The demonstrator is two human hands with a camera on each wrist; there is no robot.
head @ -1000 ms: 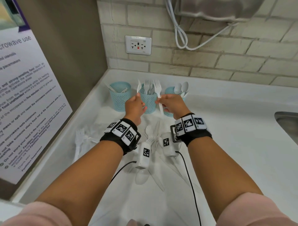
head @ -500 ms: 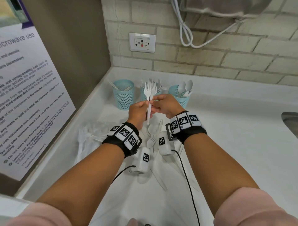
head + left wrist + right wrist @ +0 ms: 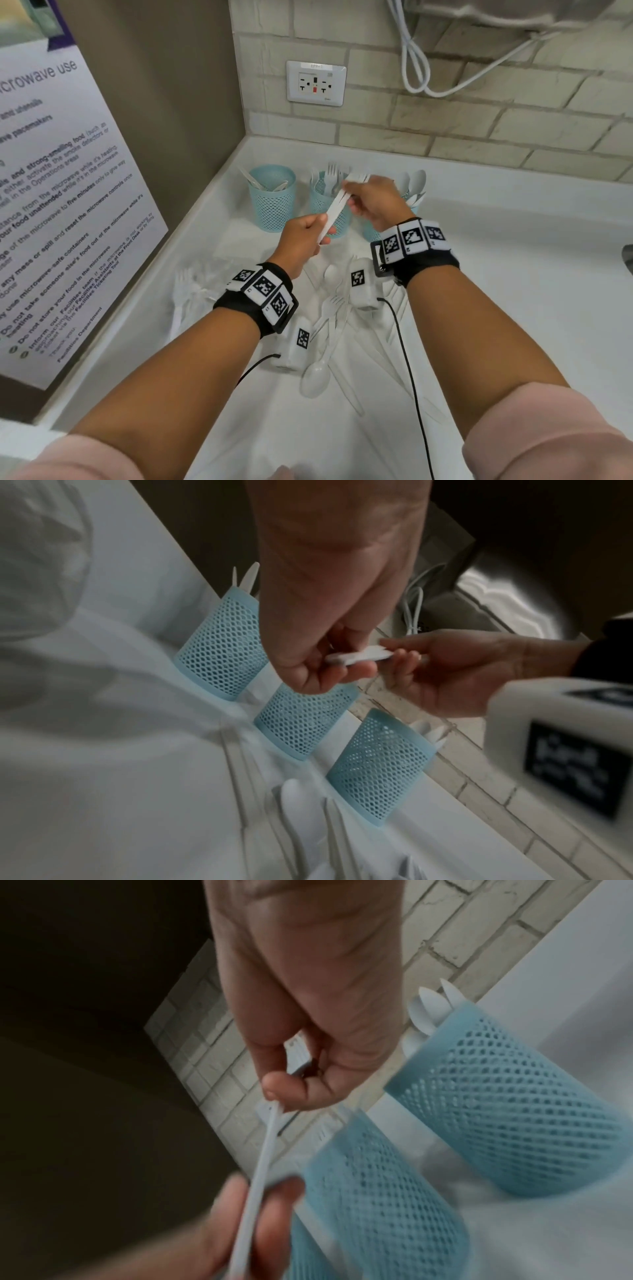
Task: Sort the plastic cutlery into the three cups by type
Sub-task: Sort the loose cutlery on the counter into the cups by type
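Note:
Three blue mesh cups stand in a row by the wall: the left cup [image 3: 272, 202] with knives, the middle cup [image 3: 323, 209] with forks, the right cup [image 3: 371, 233] with spoons. Stacked white plastic forks [image 3: 337, 205] slant in the air in front of the middle cup. My left hand [image 3: 320, 228] pinches their handle end. My right hand [image 3: 349, 195] pinches them near the tines, which point up and right. In the left wrist view the forks [image 3: 359, 656] sit between both hands. In the right wrist view the right hand [image 3: 277, 1102] pinches the forks [image 3: 257, 1164] above the cups.
Loose white cutlery lies on the white counter [image 3: 513, 274] under my wrists: a spoon [image 3: 315, 377], a fork [image 3: 329, 308] and several knives. More forks [image 3: 185, 291] lie at the left by the wall. A sink edge [image 3: 628, 257] shows at far right.
The forks, held upright half a second ago, now slant with the tines up and right. My left hand has slid down to the handle end; my right hand has moved up toward the tines.

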